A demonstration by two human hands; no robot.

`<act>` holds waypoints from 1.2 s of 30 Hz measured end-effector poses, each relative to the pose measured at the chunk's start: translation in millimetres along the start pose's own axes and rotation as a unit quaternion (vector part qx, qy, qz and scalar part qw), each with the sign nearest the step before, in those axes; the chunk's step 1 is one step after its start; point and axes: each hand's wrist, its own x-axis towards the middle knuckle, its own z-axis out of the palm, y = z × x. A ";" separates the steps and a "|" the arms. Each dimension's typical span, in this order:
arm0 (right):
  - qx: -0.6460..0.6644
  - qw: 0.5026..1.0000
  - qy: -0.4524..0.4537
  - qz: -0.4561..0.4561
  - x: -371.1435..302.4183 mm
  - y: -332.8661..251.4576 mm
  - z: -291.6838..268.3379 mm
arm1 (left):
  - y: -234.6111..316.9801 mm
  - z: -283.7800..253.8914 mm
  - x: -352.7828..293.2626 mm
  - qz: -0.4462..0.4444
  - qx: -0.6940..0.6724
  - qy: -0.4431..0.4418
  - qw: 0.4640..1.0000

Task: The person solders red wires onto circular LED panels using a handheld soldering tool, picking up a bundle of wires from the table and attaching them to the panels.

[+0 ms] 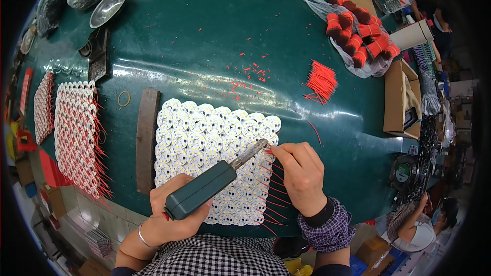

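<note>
My left hand is wrapped round the dark green soldering gun. Its metal barrel points up and right, with the tip at the right edge of a white LED board panel. Beside that tip, my right hand pinches a thin red wire between thumb and forefinger; the fingers partly hide it. The panel lies flat in front of me, made of joined rows of round boards with small yellow LEDs and dark parts. Several red wires stick out along its right side, below the soldering tip.
Left of the panel lies a brown metal bar. Farther left are wired panels and a rubber band. Loose red wires, bundled wires in a plastic bag, a cardboard box and a small fan are at right.
</note>
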 end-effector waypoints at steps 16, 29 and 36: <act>-0.014 1.000 0.013 0.006 -3.7 -0.5 2.7 | 0.9 1.0 1.1 0.031 0.014 0.006 0.999; -0.021 1.000 0.009 0.008 -3.1 -0.4 3.5 | 1.1 4.3 -1.4 -0.027 0.008 -0.001 1.000; -0.030 1.000 0.004 0.006 -2.6 -1.6 2.3 | 0.8 3.6 -0.2 -0.010 0.018 -0.004 1.000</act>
